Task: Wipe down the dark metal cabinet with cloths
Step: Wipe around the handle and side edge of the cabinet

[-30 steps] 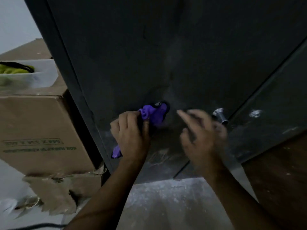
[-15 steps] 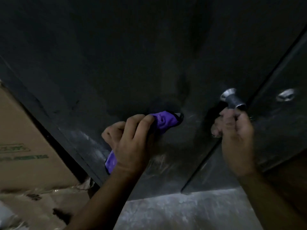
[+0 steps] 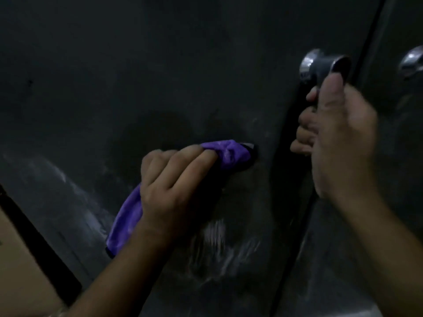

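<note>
The dark metal cabinet (image 3: 160, 65) fills the view, its left door smeared with pale dust streaks low down. My left hand (image 3: 174, 191) grips a purple cloth (image 3: 231, 154) and presses it against the left door, near the door's right edge. One end of the cloth hangs below my wrist. My right hand (image 3: 338, 143) is curled around the edge of the left door, just below its chrome knob (image 3: 320, 65), thumb up against the knob.
A second chrome knob (image 3: 412, 62) shows on the right door at the frame's right edge. A cardboard box (image 3: 20, 259) stands against the cabinet's left side at the bottom left. A pale dusty floor strip (image 3: 332, 303) lies below the doors.
My view has moved closer to the cabinet. My right hand went from hovering with spread fingers to grasping the door edge by the knob. My left hand slid the cloth rightward across the door.
</note>
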Demonstrator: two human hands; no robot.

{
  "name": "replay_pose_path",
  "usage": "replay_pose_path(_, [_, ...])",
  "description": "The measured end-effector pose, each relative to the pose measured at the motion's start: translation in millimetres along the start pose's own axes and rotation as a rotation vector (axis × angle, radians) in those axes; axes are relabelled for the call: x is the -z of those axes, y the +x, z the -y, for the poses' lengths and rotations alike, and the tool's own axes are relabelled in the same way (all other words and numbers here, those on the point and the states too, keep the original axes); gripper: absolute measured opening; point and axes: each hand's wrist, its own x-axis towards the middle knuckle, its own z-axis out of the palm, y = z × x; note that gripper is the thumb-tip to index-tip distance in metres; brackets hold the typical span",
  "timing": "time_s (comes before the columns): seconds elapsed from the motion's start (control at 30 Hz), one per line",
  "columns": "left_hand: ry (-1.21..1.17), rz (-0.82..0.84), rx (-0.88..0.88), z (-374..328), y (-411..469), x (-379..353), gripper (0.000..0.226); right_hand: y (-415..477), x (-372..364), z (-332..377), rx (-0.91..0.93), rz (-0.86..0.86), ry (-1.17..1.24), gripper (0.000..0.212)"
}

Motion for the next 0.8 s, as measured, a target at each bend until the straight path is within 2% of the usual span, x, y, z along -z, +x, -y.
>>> replay_pose_path(0.13, [0.005,-0.011,-0.034,-1,-12,-4,0.024,-2,-1,-2,0.066,0.019,-0.018,0.033])
replay_pose_path(0.27, [0.050,-0.064,-0.094,4,-23,-6,0.016,-3,4,-8,0.135,0.082,-0.012,0.033])
replay_pose_path(0.4, [0.069,-0.115,-0.048,2,-47,-8,0.015,-4,8,-14,0.202,0.107,-0.016,0.032])
replay_pose_path(0.67, [0.167,-0.126,-0.009,-5,-56,-10,0.014,3,17,-19,0.198,0.208,0.014,0.029])
replay_pose_path(0.8, [0.238,-0.105,0.009,-8,-52,-9,0.019,0,26,-34,0.286,0.225,-0.156,0.024])
